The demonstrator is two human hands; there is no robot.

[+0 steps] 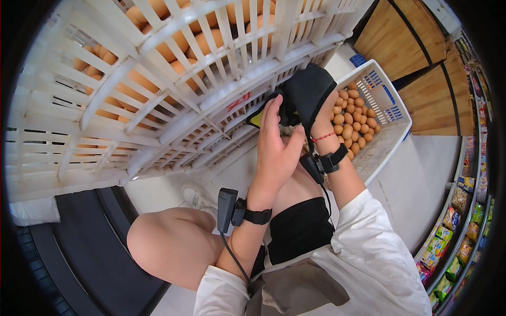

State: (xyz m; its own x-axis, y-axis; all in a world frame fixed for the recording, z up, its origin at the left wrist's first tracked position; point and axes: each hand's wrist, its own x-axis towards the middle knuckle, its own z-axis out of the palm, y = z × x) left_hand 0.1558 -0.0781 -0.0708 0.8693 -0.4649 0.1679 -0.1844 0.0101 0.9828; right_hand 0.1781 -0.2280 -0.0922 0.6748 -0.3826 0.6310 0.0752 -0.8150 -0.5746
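My left hand (278, 150) is raised in front of the large white crate, its fingers stretched upward and the thumb apart. Its fingertips lie against a black, cloth-like item (308, 95) with a bit of yellow at its left edge. My right hand (330, 108) reaches up behind or into this black item, which hides its fingers. I cannot tell whether it is worn or gripped. Brown eggs (354, 118) lie in a smaller white basket (392, 116) to the right of that hand.
The large white slatted crate (158, 89) fills the upper left, with brown eggs (184, 47) behind its slats. Wooden panels (395, 37) stand at the upper right. Shelves of bright snack packets (443, 234) line the right edge. A black ribbed surface (95, 237) lies lower left.
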